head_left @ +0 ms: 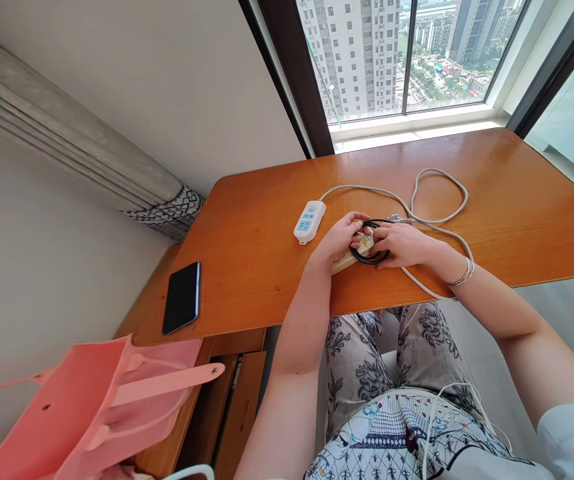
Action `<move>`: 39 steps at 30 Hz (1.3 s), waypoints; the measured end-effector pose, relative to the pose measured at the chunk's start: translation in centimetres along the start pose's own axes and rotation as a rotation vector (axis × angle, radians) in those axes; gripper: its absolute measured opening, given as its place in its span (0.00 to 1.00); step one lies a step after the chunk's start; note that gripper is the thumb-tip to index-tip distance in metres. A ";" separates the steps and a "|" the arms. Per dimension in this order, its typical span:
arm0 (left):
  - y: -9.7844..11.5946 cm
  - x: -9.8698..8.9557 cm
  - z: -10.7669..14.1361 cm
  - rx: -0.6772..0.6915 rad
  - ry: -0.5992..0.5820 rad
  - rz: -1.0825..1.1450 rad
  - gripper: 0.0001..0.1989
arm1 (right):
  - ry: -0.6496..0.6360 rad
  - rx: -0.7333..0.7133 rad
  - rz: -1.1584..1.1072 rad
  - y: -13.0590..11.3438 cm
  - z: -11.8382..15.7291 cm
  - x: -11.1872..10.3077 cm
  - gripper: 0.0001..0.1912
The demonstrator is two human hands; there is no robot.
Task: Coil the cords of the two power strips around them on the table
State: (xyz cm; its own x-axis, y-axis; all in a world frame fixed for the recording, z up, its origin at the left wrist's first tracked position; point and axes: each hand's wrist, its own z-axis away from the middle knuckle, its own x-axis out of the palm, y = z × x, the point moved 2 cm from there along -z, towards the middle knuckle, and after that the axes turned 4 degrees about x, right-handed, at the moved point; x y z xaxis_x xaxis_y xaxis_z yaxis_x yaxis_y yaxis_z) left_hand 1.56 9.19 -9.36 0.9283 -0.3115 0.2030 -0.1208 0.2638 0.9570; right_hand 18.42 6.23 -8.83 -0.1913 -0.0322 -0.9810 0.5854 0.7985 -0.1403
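Between the two hands, just right of the frame's centre, a black cable coil (371, 257) rests on a small beige block (347, 261) on the tabletop (517, 213). On the coil's left, the left hand (339, 239) has its fingers curled down over the block and the coil's near edge, its grip narrow and closed on them. From the coil's right, the right hand (403, 243) covers that side of the loop, fingers bent onto the cable in a closed grip; a bracelet (464, 273) rings its wrist. Just left of the hands lies a white power strip (309, 221) with blue sockets, its grey cord (437, 200) looping up and right across the wood, then back past the right wrist. Farther left, near the tabletop's lower left edge, a black phone (182, 297) lies face up. Lower left in the frame, a pink bag (81, 413) stands beside the drawers. Windows fill the upper right.
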 end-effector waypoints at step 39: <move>0.0 -3.5 -2.1 0.385 0.153 -0.654 0.13 | 0.143 0.081 0.129 -1.4 -1.7 2.7 0.18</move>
State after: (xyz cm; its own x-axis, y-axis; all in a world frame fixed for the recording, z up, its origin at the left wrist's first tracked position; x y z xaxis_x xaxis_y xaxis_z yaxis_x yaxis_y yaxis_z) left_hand -0.95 12.16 -10.51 0.8880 -0.1574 -0.4321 0.3808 -0.2753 0.8827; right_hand 15.72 6.05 -11.08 -0.2170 0.1579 -0.9633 0.6724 0.7396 -0.0302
